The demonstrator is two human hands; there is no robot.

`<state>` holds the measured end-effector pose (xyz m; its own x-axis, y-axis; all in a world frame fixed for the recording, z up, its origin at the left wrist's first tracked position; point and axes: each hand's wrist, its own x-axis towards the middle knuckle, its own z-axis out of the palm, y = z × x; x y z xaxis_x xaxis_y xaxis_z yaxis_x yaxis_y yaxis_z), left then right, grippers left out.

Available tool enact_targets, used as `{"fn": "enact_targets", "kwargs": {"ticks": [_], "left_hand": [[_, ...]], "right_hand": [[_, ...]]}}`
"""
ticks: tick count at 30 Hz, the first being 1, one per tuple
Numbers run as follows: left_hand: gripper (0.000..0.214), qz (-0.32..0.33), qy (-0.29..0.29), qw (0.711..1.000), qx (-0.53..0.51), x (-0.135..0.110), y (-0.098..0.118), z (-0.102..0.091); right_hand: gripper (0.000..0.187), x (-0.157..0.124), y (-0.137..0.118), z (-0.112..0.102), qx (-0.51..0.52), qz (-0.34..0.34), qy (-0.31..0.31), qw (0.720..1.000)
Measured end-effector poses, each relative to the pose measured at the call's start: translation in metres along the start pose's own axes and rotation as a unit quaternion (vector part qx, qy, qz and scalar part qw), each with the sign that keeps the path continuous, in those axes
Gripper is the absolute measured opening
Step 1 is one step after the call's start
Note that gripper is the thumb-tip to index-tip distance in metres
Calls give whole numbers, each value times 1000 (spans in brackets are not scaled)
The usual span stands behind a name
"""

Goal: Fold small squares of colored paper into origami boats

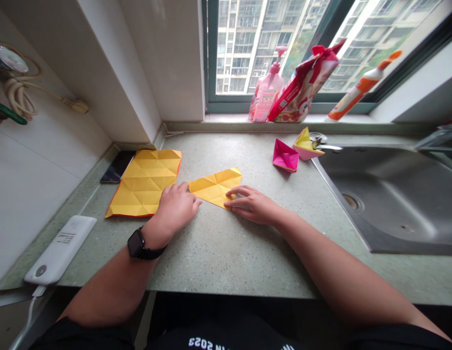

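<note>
A creased strip of yellow origami paper (216,185) lies at a slant on the counter between my hands. My left hand (178,208), with a black watch on its wrist, has its fingers closed at the strip's left end; the palm hides that corner. At the other end, the bent fingers of my right hand (250,204) grip the strip's lower right corner. Beside my left hand is a larger sheet of yellow paper (147,182) with a grid of creases and an orange-red underside showing at its edges.
A dark phone (117,166) lies partly under the large sheet. A white power bank (61,250) with a cable rests at left. Pink folded paper (285,156) and yellow-and-pink folded paper (306,145) stand near the steel sink (393,199). Bottles and a red bag (306,85) line the windowsill.
</note>
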<state>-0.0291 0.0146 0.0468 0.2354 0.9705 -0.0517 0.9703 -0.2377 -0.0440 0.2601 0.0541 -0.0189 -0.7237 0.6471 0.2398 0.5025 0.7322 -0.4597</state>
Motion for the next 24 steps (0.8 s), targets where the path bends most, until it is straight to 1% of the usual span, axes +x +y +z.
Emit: {"fn": "enact_targets", "kwargs": {"ticks": [4, 6, 9, 11, 15, 18, 21, 24], "left_hand": [[28, 42, 32, 998, 20, -2, 3, 4], [25, 77, 40, 996, 2, -4, 5, 7], [22, 150, 38, 987, -50, -6, 12, 12], [23, 194, 33, 977, -78, -7, 19, 16], [31, 243, 20, 962, -122, -10, 31, 22], [35, 242, 16, 961, -129, -12, 35, 24], [33, 212, 19, 971, -113, -13, 34, 21], [29, 175, 7, 980, -99, -12, 29, 15]], "right_hand": [[28, 0, -1, 1, 2, 4, 1, 1000], [29, 0, -1, 1, 2, 5, 1, 1000], [31, 0, 1, 1, 0, 7, 3, 1000], [35, 0, 2, 2, 0, 7, 3, 1000], [43, -1, 7, 5, 4, 7, 3, 1000], [48, -1, 8, 5, 3, 6, 2, 1000], [51, -1, 7, 3, -1, 5, -6, 1000], [53, 0, 5, 2, -1, 13, -9, 1000]]}}
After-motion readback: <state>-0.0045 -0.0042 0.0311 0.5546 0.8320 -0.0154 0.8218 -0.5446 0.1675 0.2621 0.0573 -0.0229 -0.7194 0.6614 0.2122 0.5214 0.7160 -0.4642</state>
